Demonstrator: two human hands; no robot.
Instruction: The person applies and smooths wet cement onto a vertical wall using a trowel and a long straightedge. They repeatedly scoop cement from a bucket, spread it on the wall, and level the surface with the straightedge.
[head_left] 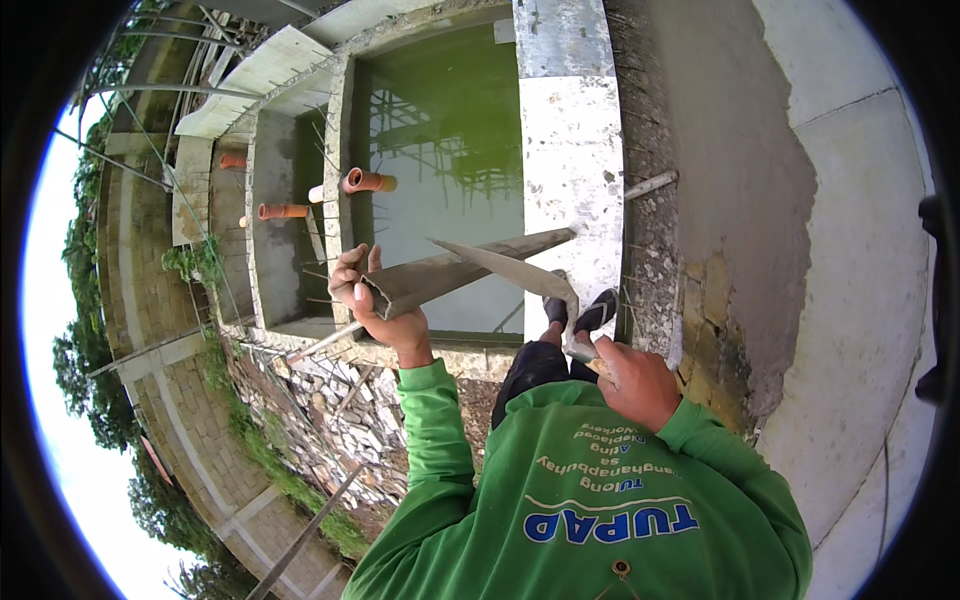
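Observation:
My left hand point(390, 322) grips a long grey tapered board point(420, 282) caked with mortar at its near end, some fingers curled up past its edge; the board reaches out toward the white ledge. My right hand point(640, 385) is closed on the handle of a pointed trowel point(520, 272), whose grey blade lies over the board, touching or just above it; I cannot tell which. My feet point(595, 310) in dark sandals stand on the white ledge point(570, 140) below.
Green water point(440, 130) fills a concrete tank left of the ledge, with orange pipes point(370, 180) on its dividing walls. Rebar sticks from the walls. Grey wet plaster point(730, 200) covers the surface at right. Rubble point(320, 400), scaffold poles point(220, 90) and a block wall point(170, 420) lie leftward.

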